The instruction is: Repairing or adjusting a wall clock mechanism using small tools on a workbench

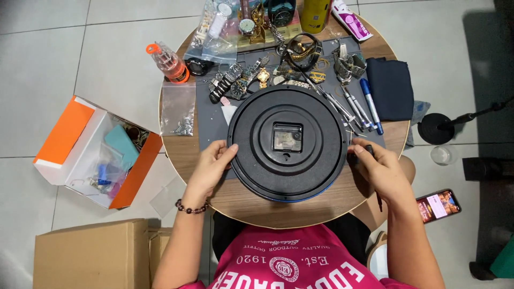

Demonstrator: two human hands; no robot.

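A round black wall clock [287, 142] lies face down on a small round wooden table [257, 206], its square movement box in the middle. My left hand [213, 165] grips the clock's left rim, fingers curled over the edge. At the right rim my right hand [379, 168] touches the clock and holds a thin dark tool [369, 151] whose end sticks out below the wrist.
Behind the clock, a grey mat [211, 120] carries several wristwatches [230, 81], pens [371, 106] and screwdrivers. An orange-capped bottle [169, 62], a bag of screws [179, 109], a dark cloth [390, 88]. On the floor: open orange box [93, 152], cardboard box [91, 254], phone [438, 205], stand base [435, 128].
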